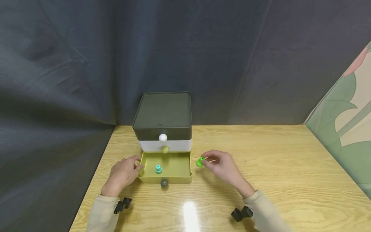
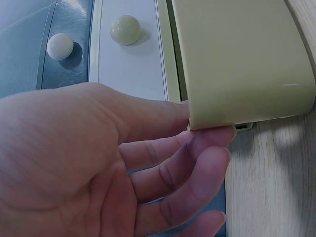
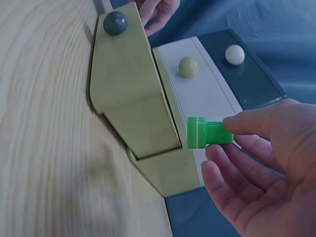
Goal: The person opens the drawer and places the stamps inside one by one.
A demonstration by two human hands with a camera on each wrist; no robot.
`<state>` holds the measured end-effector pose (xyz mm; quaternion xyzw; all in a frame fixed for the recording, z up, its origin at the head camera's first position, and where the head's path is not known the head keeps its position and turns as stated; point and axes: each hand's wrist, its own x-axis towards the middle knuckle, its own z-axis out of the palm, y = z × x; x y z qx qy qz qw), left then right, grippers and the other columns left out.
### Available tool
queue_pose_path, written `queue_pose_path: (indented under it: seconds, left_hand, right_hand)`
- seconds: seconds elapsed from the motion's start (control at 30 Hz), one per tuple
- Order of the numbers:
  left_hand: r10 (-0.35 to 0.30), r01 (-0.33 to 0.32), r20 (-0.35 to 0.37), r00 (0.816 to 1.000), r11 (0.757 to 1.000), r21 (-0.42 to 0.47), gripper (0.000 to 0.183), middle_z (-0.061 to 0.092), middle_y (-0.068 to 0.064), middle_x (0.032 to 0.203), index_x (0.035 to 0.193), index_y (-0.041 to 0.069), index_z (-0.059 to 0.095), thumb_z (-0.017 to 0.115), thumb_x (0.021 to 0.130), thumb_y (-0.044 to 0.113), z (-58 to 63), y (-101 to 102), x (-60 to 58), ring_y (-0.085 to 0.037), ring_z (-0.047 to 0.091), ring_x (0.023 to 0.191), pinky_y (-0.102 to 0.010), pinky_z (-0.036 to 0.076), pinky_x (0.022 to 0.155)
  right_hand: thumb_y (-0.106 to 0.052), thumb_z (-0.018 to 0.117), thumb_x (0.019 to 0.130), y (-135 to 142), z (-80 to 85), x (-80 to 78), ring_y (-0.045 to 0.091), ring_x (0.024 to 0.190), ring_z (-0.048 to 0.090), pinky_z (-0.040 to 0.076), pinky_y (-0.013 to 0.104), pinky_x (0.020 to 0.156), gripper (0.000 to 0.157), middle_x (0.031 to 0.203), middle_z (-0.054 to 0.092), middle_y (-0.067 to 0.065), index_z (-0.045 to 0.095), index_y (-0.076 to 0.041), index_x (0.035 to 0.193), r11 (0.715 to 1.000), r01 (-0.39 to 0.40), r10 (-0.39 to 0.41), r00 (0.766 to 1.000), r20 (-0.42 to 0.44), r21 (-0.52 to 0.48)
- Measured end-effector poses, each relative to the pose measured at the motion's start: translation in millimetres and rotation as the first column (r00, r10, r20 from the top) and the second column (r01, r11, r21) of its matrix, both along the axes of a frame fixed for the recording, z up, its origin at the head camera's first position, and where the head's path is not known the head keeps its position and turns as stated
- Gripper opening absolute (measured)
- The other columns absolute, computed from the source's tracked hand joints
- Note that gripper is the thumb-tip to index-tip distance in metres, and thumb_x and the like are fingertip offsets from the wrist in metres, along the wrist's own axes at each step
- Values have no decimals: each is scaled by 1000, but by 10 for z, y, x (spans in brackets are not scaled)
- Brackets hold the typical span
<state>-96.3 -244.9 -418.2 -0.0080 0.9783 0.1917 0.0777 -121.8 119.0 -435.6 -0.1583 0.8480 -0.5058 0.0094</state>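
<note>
A green toy stamp (image 1: pixel 199 162), with a wide round base and a narrower stem, is pinched by its stem between the thumb and fingers of my right hand (image 1: pixel 220 166), just right of the open drawer. The yellow-green bottom drawer (image 1: pixel 178 179) is pulled out, with a grey ball knob (image 1: pixel 164 183) on its front. My left hand (image 1: pixel 123 174) grips the drawer's left side wall, thumb over the rim and fingers outside, as the left wrist view shows. A turquoise stamp (image 1: pixel 158 169) stands inside the drawer, left of its middle.
Above the open drawer, the cabinet has a white drawer (image 1: pixel 150 146) with a yellow-green knob (image 1: pixel 165 149) and a dark top drawer (image 1: pixel 146 134) with a white knob (image 1: pixel 163 137). Dark cloth (image 1: pixel 220 64) hangs behind the wooden table (image 1: pixel 275 154). A patterned panel (image 1: pixel 347 129) stands right.
</note>
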Motion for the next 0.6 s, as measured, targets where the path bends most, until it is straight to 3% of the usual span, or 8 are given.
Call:
queue_pose_path:
  seconds: [0.37,0.6]
  left_hand:
    - [-2,2,-1,1000,1000,7,34,75,-6,93,134,5,68,66,104,21,0,0,3,-18,59,68,-35,43,61]
    - [0,0,10,1000,1000,7,34,76,-7,94,134,5,68,66,104,21,0,2,-9,-18,59,68,-35,43,62]
  right_hand:
    - [-4,79,93,-327,-15,-38,25,93,79,62,23,80,16,106,80,14,79,-2,109,993,-84,86,996,21,-80]
    - [-4,78,93,-543,-23,-67,25,94,78,61,22,80,16,105,80,14,78,-1,109,988,-134,135,991,7,-76]
